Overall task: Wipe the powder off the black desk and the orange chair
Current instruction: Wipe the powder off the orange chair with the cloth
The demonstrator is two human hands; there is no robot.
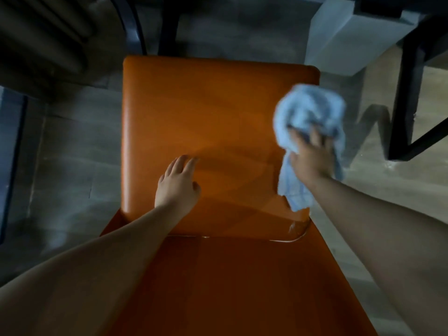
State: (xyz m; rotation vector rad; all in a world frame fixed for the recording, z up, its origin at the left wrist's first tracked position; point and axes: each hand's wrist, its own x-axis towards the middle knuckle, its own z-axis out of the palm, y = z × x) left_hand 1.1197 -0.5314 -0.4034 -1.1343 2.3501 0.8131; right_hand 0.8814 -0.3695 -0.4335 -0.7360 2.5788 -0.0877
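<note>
**Cloth sweeps orange chair seat**

The right hand (312, 156) grips a bunched blue cloth (308, 117) at the right edge of the orange chair (206, 112); overlapping strokes pressed flat would likely clear powder best. The left hand (178, 184), fingers loosely spread, rests on the seat's near part.

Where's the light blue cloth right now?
Head view: light blue cloth bunched in the right hand, at the orange chair seat's right edge.
</note>
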